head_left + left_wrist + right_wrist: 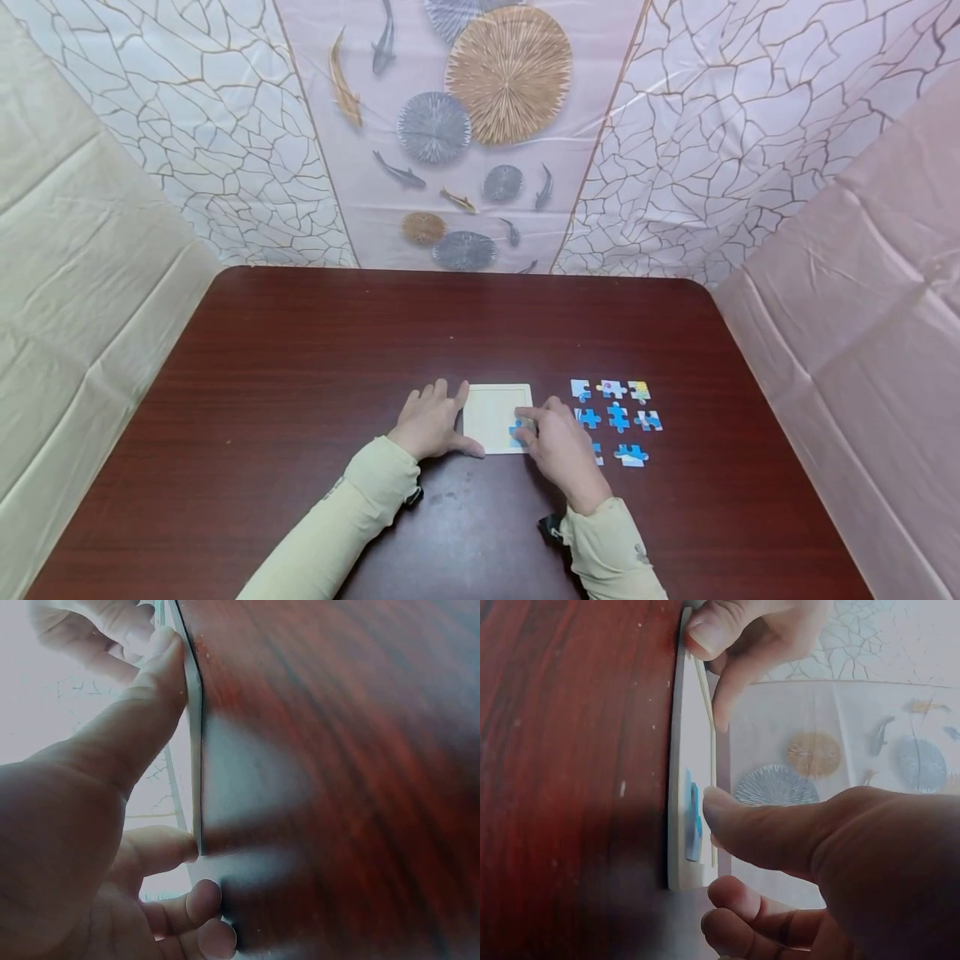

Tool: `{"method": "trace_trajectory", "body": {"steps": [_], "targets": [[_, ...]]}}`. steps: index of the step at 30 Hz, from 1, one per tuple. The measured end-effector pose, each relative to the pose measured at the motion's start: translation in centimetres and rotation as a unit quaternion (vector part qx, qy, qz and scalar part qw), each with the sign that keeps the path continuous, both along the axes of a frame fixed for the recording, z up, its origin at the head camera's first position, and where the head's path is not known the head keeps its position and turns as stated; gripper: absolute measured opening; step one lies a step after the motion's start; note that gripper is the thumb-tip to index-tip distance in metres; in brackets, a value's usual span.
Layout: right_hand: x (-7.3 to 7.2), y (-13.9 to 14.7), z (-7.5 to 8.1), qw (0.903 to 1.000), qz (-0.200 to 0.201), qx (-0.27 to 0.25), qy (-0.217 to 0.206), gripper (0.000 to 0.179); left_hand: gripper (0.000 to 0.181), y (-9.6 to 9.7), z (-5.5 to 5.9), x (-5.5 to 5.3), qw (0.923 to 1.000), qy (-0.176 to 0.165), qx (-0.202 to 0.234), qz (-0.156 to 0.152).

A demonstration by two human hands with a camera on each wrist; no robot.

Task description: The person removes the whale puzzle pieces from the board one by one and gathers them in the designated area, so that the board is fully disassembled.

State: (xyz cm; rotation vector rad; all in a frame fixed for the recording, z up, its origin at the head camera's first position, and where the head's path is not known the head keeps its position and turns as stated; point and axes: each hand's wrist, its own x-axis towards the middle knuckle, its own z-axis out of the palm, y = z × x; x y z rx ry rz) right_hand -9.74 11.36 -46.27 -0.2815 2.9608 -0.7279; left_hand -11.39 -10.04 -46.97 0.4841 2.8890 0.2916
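A square, pale puzzle tray (491, 408) lies on the table between both hands. My left hand (429, 421) holds its left side, thumb on the near edge and index finger by the far left corner. In the left wrist view, the left thumb (154, 690) lies along the tray's edge. One blue puzzle piece (693, 832) lies in the tray's near right corner. Over that corner is my right hand (558, 450), index finger extended and thumb close to the piece. Whether the right fingertips touch it is partly hidden; the other right fingers curl loosely beside the tray.
Several loose puzzle pieces (617, 417) lie in rows right of the tray, one partly covered by the right hand. The dark red-brown table (337, 350) has rounded far corners. Patterned cloth (465, 208) hangs behind it, and pale padded panels (855, 292) flank it.
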Motion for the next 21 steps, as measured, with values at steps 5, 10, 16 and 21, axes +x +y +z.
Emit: {"method": "trace_trajectory", "body": {"steps": [5, 10, 16, 21], "targets": [[-0.02, -0.08, -0.38, 1.0, 0.003, -0.002, 0.0, 0.027, 0.116, 0.0, -0.05, -0.05, 1.0, 0.001, -0.007, -0.002], [0.01, -0.15, -0.54, 1.0, 0.004, -0.001, -0.001, 0.025, 0.116, 0.01, -0.09, -0.07, 0.9999, 0.001, -0.013, -0.003], [0.06, -0.23, -0.4, 1.0, 0.005, 0.006, -0.002, 0.026, 0.116, 0.02, -0.12, -0.05, 0.9999, -0.001, -0.013, -0.003], [0.1, -0.29, -0.21, 0.9997, 0.016, 0.017, -0.001, 0.027, 0.117, 0.04, -0.06, -0.05, 0.9999, -0.003, -0.012, -0.002]]}}
